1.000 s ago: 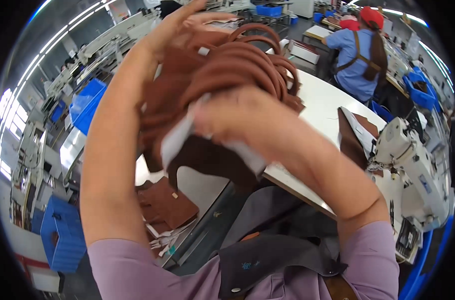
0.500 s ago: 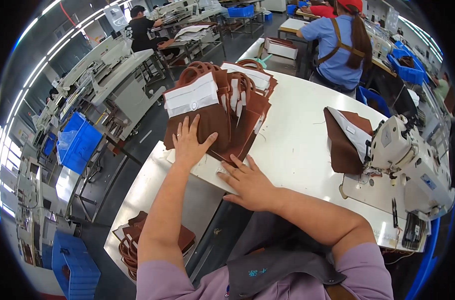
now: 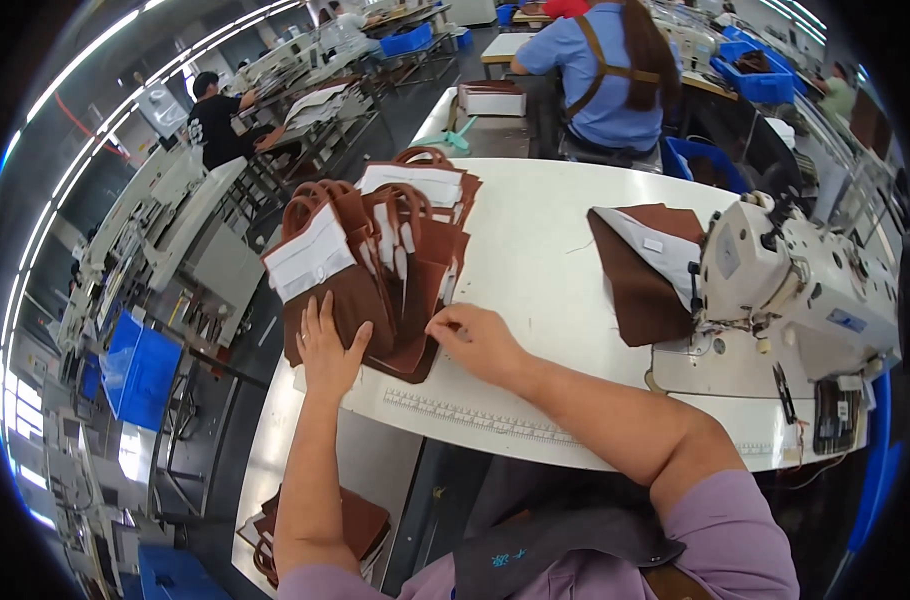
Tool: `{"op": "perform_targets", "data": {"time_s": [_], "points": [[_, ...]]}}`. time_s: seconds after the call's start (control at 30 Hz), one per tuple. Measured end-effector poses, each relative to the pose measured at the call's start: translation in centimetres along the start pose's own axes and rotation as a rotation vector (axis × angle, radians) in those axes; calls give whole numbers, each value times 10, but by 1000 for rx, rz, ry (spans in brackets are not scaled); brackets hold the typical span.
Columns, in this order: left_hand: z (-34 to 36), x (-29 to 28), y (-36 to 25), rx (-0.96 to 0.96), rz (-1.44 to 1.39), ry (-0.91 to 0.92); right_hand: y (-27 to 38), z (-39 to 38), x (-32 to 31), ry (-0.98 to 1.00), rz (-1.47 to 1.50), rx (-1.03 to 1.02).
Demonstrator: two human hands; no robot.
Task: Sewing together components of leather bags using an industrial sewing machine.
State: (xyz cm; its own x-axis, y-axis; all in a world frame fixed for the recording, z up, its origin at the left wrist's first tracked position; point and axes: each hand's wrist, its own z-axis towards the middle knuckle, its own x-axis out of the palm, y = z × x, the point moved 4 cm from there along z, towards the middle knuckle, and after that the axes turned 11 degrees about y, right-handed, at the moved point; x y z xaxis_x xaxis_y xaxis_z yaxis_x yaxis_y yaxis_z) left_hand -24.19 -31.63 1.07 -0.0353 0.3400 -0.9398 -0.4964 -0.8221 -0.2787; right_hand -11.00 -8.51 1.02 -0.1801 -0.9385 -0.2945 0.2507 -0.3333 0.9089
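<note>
As my left hand [image 3: 327, 362] lies, fingers apart, on the brown bag pieces [image 3: 363, 298], well left of the sewing machine [image 3: 775, 265], my right hand [image 3: 480, 343] curls at their edge, whether pinching it I cannot tell; another brown piece [image 3: 637, 295] lies beside the machine.

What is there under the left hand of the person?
Under the left hand is a dark brown piece with a white strip, in the brown pile. The part directly beneath the hand is covered and cannot be seen.
</note>
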Motion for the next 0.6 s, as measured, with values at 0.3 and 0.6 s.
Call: {"op": "perform_targets", "data": {"time_s": [0.3,0.6], "points": [[-4,-7,-6,151,65,-166,8,-16,22,271,-363,-133],[-11,-18,-21,317,81,-323,17,-87,-5,358,-340,-284]]}}
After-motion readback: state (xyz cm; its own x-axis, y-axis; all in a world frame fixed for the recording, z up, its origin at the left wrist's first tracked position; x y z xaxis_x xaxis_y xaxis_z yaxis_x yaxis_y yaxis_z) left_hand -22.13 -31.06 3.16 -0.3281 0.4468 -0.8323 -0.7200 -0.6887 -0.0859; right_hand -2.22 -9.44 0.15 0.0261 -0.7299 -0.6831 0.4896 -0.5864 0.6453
